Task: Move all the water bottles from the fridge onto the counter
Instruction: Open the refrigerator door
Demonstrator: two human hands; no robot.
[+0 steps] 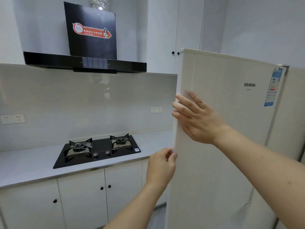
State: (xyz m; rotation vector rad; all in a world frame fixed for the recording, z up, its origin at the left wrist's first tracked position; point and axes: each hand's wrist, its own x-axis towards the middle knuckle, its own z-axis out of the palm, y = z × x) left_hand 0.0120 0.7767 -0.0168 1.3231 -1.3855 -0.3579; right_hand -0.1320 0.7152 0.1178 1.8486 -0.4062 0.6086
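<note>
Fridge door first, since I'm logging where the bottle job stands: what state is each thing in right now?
Fridge door: partly open, interior hidden.
Left hand: grips the door's edge.
Right hand: flat on the door front.
Gas hob: no flame showing.
Base cabinet doors: closed.
Counter: no bottles in view.

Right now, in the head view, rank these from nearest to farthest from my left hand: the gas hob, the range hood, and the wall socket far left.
From the left hand, at the fridge door's edge:
1. Gas hob, on the counter just left.
2. Range hood, up on the wall.
3. Wall socket, far left on the backsplash.
</note>
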